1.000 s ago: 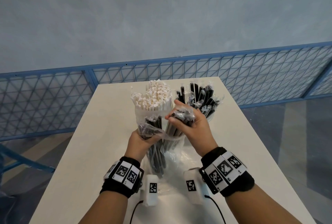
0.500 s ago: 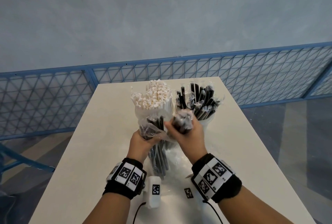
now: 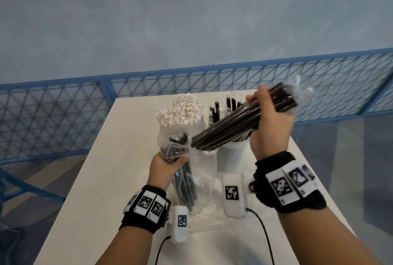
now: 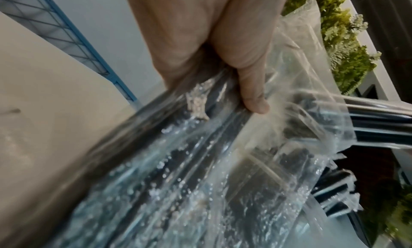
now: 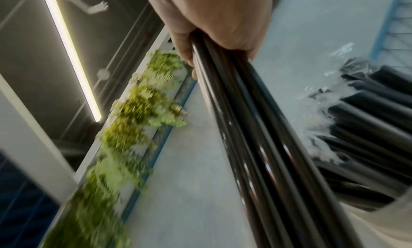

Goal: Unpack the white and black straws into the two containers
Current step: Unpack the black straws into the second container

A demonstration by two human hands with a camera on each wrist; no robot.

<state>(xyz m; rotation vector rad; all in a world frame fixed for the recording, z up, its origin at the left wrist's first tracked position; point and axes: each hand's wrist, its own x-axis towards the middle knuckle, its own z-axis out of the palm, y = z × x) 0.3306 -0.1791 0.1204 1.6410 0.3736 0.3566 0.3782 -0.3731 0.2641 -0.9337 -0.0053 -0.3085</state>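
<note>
**Black straws lifted clear of their bag**

A person's right hand (image 3: 270, 124) grips a bundle of black straws (image 3: 240, 122), fingers and thumb curled round it near its upper end. The bundle slants above the table (image 3: 102, 179), its lower end just beside the bag's mouth, its upper end raised toward the blue mesh fence (image 3: 53, 120); scraps of clear wrapper trail from that upper end. The right wrist view shows the same bundle (image 5: 256, 146) running down from the closed fingers (image 5: 183, 45), glossy and blurred.

The left hand (image 3: 165, 167) clutches a clear plastic bag (image 3: 204, 184) near its mouth, with several more black straws inside. In the left wrist view the thumb (image 4: 252, 86) presses the crumpled film (image 4: 200, 172) against those straws.

Behind the hands stand two white containers. The left one (image 3: 180, 130) is packed with upright white straws (image 3: 180, 109). The right one (image 3: 231, 154) holds black straws (image 3: 217, 109), some with their clear wrappers showing, and sits partly hidden behind the raised bundle. Both containers stand near the table's far end, touching or nearly so.

Each wrist wears a black band with printed markers, and a small white camera unit hangs by each.
</note>
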